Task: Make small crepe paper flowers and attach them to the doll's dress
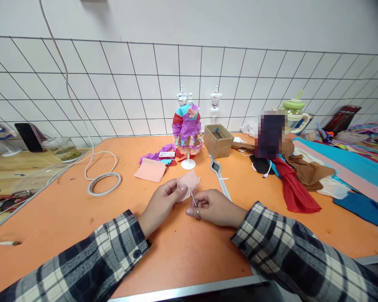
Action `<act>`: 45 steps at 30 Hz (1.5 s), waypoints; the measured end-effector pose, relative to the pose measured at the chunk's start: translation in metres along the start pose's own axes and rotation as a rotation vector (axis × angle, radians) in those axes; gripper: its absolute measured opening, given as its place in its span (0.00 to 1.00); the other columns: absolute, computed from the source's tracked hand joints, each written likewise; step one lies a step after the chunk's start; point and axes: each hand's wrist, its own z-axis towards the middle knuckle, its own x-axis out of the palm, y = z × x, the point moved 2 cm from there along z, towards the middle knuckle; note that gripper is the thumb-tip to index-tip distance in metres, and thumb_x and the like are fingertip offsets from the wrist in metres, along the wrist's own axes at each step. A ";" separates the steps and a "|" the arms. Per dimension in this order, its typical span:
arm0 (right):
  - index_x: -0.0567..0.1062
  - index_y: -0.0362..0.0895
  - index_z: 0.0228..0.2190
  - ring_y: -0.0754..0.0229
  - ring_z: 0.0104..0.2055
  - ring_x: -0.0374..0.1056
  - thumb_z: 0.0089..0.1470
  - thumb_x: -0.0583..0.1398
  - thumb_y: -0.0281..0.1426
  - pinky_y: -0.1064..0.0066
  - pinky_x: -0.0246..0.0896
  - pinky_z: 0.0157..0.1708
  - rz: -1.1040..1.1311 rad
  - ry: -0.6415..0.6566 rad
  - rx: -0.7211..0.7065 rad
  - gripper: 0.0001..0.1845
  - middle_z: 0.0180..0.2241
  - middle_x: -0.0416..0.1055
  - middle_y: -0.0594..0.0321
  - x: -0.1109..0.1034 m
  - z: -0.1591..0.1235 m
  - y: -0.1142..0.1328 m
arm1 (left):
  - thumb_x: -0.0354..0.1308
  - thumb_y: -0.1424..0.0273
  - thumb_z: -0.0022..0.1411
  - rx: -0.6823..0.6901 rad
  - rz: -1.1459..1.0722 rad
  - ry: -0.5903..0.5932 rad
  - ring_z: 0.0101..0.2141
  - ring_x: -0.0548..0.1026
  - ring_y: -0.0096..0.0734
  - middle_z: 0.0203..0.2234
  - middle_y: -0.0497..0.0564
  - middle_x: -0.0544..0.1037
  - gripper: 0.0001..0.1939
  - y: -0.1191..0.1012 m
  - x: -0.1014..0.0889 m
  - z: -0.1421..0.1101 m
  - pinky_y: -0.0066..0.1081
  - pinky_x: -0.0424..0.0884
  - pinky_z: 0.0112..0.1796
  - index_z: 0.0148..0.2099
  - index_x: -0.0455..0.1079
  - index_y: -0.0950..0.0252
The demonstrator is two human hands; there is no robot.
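Note:
My left hand pinches a small piece of pale pink crepe paper between thumb and fingers, above the middle of the orange table. Small scissors are in my right hand, with fingers closed about the handle loops. Their blades point up and away, against the paper as seen from here; whether they cut into it I cannot tell. Just beyond my hands stands a miniature dress form in a purple, red and blue paper dress. A folded pink paper sheet lies to its left.
A cardboard box and a bare dress form stand behind. On the left are a tape roll and a white cable. Coloured crepe paper and a green-lidded jug occupy the right. A grey metal strip lies centrally.

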 end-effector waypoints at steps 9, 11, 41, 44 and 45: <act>0.70 0.42 0.23 0.68 0.23 0.56 0.51 0.60 0.45 0.75 0.49 0.24 0.064 0.037 -0.030 0.19 0.21 0.65 0.69 0.002 0.000 0.001 | 0.61 0.60 0.56 -0.044 -0.010 -0.013 0.26 0.64 0.25 0.23 0.44 0.68 0.14 0.000 0.001 -0.001 0.26 0.61 0.31 0.29 0.66 0.67; 0.70 0.42 0.23 0.68 0.23 0.56 0.52 0.60 0.46 0.75 0.49 0.24 0.064 0.037 -0.049 0.19 0.21 0.64 0.69 0.002 0.000 0.000 | 0.62 0.60 0.56 -0.052 -0.025 -0.002 0.27 0.65 0.26 0.24 0.45 0.69 0.14 0.000 0.002 0.000 0.26 0.62 0.31 0.30 0.67 0.67; 0.71 0.42 0.24 0.68 0.23 0.53 0.52 0.59 0.43 0.76 0.47 0.23 0.026 0.020 -0.077 0.17 0.20 0.60 0.71 0.002 0.000 0.001 | 0.61 0.60 0.56 -0.081 -0.054 0.048 0.28 0.67 0.28 0.24 0.47 0.71 0.14 0.001 0.003 -0.001 0.28 0.64 0.33 0.30 0.68 0.67; 0.71 0.42 0.24 0.68 0.23 0.53 0.53 0.59 0.43 0.76 0.47 0.23 0.045 0.026 -0.088 0.17 0.20 0.60 0.71 0.002 -0.001 0.002 | 0.60 0.60 0.57 -0.076 -0.045 0.077 0.27 0.66 0.27 0.23 0.47 0.70 0.14 0.002 0.003 0.000 0.28 0.63 0.32 0.29 0.67 0.67; 0.71 0.42 0.24 0.68 0.23 0.54 0.52 0.59 0.43 0.75 0.48 0.23 0.050 0.030 -0.075 0.17 0.20 0.61 0.70 0.002 -0.001 0.002 | 0.59 0.60 0.57 -0.074 -0.032 0.067 0.26 0.66 0.27 0.23 0.46 0.69 0.15 0.002 0.002 0.000 0.28 0.62 0.31 0.28 0.66 0.67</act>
